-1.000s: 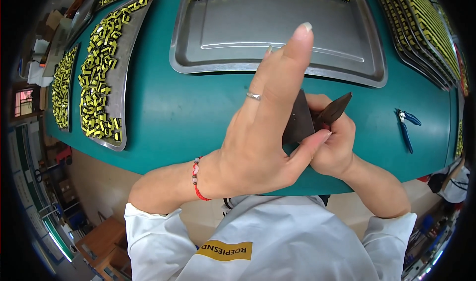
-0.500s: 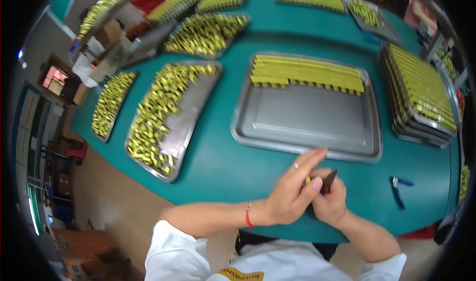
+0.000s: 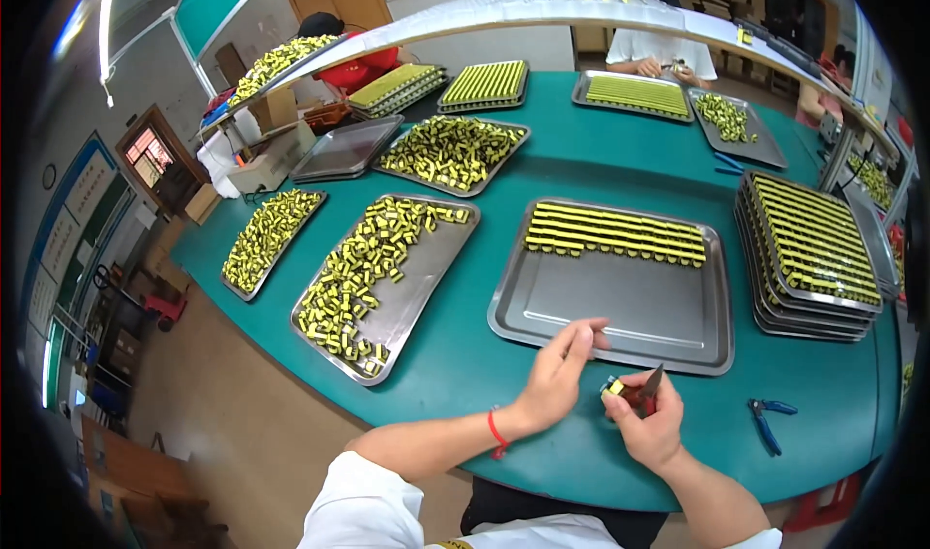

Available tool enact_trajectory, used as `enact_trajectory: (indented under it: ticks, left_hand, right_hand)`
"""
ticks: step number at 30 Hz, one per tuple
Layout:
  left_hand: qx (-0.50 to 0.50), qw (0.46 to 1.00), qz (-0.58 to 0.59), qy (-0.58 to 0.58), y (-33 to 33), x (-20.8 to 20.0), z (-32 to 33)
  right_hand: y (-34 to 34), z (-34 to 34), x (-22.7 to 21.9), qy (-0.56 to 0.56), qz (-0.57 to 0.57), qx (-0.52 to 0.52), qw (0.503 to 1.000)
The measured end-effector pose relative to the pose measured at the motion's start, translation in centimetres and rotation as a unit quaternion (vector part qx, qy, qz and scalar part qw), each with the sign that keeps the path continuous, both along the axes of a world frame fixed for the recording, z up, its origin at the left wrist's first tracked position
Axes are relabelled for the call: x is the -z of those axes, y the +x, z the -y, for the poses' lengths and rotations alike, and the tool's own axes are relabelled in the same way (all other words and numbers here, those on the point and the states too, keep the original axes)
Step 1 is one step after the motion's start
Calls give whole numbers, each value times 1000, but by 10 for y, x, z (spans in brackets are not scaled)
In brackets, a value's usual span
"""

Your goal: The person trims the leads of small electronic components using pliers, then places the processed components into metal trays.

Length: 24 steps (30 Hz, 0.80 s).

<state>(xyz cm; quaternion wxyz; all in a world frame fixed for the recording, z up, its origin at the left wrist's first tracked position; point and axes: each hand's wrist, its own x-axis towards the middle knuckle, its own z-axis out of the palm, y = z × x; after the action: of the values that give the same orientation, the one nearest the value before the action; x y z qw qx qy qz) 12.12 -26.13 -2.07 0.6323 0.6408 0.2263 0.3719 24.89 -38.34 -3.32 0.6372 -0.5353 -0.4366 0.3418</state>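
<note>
My right hand is closed round a small tool with a dark pointed blade and a reddish handle. A small yellow-and-black block is pinched at the same hand's thumb and fingertips. My left hand, its fingers stretched out, holds nothing visible and hovers by the front edge of a grey metal tray. Neat rows of yellow-and-black blocks fill the far part of that tray. To its left stands a tilted-looking metal tray with loose blocks heaped along its left side.
Blue-handled pliers lie to the right on the green table. A stack of filled trays rises at the right. More loose blocks fill a tray farther back. Across the table, a person in white works beneath a raised shelf.
My hands have come apart: the left has drawn away from the right and opened out. The right still grips the bladed tool and the block. The view has tilted upward.
</note>
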Motion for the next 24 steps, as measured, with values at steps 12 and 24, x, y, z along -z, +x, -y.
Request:
enact_trajectory:
  ticks: [12,24]
  left_hand:
    - [161,981,92,60,4,-4,6]
    - [166,981,74,67,-2,-1,6]
  right_hand:
    - [31,-18,-5,322,342,23,882]
    - [23,-12,0,295,346,47,889]
